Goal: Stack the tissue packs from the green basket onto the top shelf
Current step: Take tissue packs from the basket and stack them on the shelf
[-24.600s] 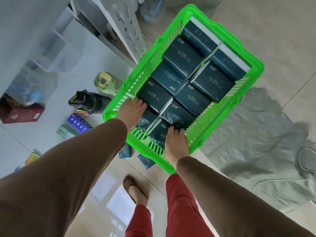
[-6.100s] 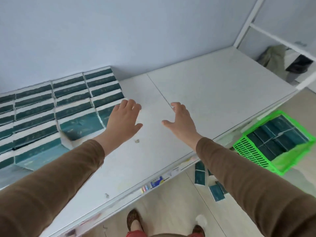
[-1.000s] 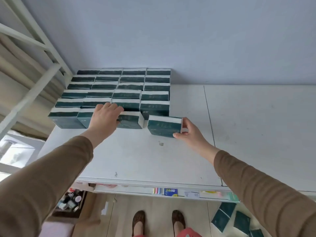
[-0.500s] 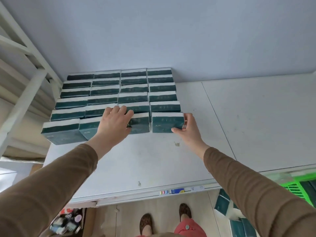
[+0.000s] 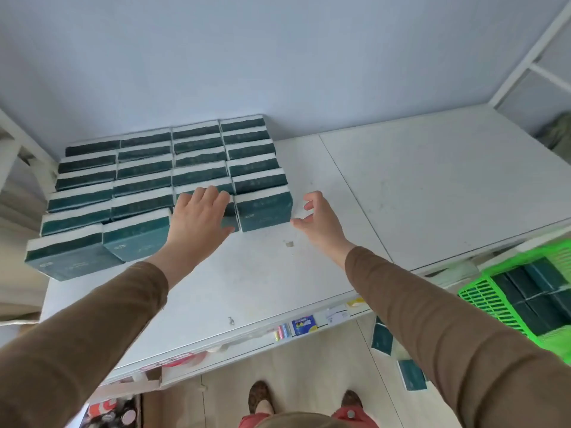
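Several dark green tissue packs (image 5: 167, 177) with white edges stand in rows on the white top shelf (image 5: 401, 186), against the wall at its left half. My left hand (image 5: 199, 219) lies with straight fingers over a front-row pack. The front-right pack (image 5: 264, 211) stands just left of my right hand (image 5: 319, 219), which is relaxed, a little apart from it and holding nothing. The green basket (image 5: 485, 304) sits below at the lower right with more dark packs inside.
The shelf's right half is bare white board with a seam down the middle. White frame posts rise at the far left and upper right. Loose packs (image 5: 381, 338) lie on the floor below the shelf edge, near my feet.
My right hand has let go of the front-right pack and drawn back slightly to the right. The view has swung right, bringing the green basket in.
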{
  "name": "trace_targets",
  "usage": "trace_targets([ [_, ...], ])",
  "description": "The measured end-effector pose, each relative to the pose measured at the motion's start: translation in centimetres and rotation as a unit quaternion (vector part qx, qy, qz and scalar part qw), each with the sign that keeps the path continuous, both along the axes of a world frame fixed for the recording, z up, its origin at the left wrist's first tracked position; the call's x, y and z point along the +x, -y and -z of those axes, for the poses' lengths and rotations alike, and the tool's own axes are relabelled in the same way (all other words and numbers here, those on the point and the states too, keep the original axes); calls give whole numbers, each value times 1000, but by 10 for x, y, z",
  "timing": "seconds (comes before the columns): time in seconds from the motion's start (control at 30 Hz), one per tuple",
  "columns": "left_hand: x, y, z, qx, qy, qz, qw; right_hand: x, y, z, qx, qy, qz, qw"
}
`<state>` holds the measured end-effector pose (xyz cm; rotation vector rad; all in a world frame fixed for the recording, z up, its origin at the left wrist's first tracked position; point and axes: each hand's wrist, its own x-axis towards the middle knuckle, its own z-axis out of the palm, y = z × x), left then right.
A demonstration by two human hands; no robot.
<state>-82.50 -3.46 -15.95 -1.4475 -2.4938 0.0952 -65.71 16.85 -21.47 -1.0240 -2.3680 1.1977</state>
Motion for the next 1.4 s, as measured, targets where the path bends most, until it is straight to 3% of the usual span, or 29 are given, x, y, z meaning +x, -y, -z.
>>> trace_targets([
  [0.1, 39, -38, -1, 16, 21, 54, 998, 56, -17, -12, 53, 9, 11, 998],
  [0.27, 141, -122, 6, 32, 128, 129, 983, 184, -53, -24, 140, 37, 29, 989],
  [0.43, 275, -204, 26, 41, 176, 200, 963, 331, -96, -13, 156, 88, 47, 983],
  [0.73, 465, -305, 82, -40, 241, 247, 938, 532, -174, 42, 81, 170, 99, 977],
  [1.03, 533, -429, 143, -126, 281, 273, 911, 617, -263, 96, -7, 233, 156, 960],
  [1.4, 618, -572, 216, -235, 306, 305, 871, 703, -384, 176, -123, 234, 255, 930],
])
